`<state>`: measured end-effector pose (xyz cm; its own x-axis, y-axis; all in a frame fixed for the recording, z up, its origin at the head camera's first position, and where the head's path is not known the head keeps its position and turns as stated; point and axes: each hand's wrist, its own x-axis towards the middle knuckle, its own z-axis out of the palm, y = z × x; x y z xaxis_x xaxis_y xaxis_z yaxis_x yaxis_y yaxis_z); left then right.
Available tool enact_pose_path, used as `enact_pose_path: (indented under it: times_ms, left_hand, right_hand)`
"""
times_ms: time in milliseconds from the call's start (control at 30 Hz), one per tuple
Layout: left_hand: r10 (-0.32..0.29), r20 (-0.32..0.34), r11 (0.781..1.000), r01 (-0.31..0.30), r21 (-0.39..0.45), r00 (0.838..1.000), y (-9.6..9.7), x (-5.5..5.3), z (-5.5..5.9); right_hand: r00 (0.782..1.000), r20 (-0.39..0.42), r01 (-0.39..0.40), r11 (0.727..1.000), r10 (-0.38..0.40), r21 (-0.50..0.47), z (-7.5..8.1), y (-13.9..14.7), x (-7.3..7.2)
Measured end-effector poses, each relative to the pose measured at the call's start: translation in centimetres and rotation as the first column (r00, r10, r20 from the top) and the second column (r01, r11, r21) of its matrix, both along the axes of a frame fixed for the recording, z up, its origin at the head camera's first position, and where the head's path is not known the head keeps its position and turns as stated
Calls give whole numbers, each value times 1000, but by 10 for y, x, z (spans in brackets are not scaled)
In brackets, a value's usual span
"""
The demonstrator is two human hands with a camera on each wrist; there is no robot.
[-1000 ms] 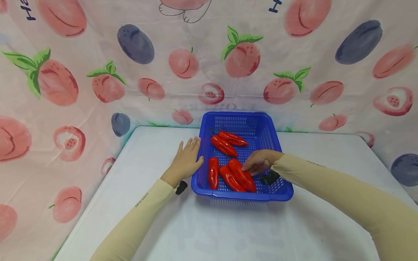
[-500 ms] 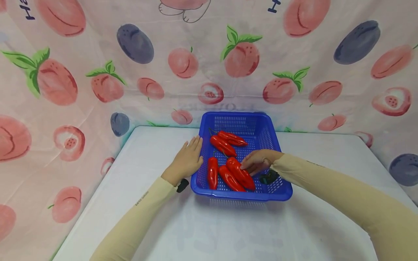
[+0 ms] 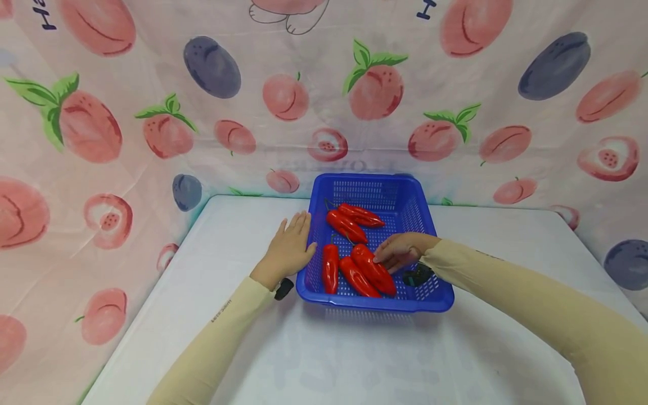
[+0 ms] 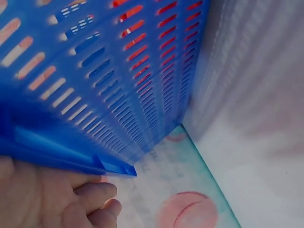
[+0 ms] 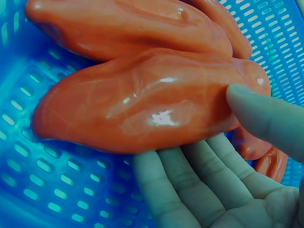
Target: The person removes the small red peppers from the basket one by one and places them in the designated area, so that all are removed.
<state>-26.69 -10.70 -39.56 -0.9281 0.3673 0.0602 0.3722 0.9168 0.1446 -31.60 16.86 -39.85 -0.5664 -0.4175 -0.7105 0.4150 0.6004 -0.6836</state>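
A blue plastic basket (image 3: 377, 304) with slotted walls holds several glossy red peppers. My right hand (image 3: 400, 250) is inside it, at the rightmost front pepper (image 3: 373, 271). In the right wrist view, the thumb (image 5: 261, 116) presses that pepper from above while the fingers (image 5: 190, 178) reach under its lower side, their tips hidden. My left hand (image 3: 288, 247) lies along the basket's left rim, fingers straight. Seen from the left wrist, that hand (image 4: 57, 197) sits just under the rim, outside the slotted wall (image 4: 118, 85).
Beside the held pepper lie a second pepper (image 3: 356, 277) and a third one (image 3: 330, 269). Two more, a near one (image 3: 346, 226) and a far one (image 3: 361, 215), rest toward the back. The basket stands on a white table (image 3: 354, 360) before a fruit-print cloth (image 3: 243, 152).
The pepper at my right hand has shifted very slightly to the left. Both hands and the basket are otherwise about where they were.
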Motion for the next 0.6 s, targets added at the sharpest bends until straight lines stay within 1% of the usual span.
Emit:
enact_pose_path:
  times_ms: [167, 400, 600]
  left_hand:
    - [0, -6, 1000, 0, -22, 1000, -2, 1, 0]
    - [19, -26, 1000, -19, -3, 1000, -2, 1, -1]
    - [23, -12, 999, -23, 28, 1000, -1, 0, -2]
  right_hand:
    - [1000, -8, 3, 1000, -3, 10, -1, 0, 0]
    - [1000, -12, 8, 1000, -8, 8, -1, 1, 1]
    - [1000, 4, -21, 1000, 21, -6, 0, 1, -1]
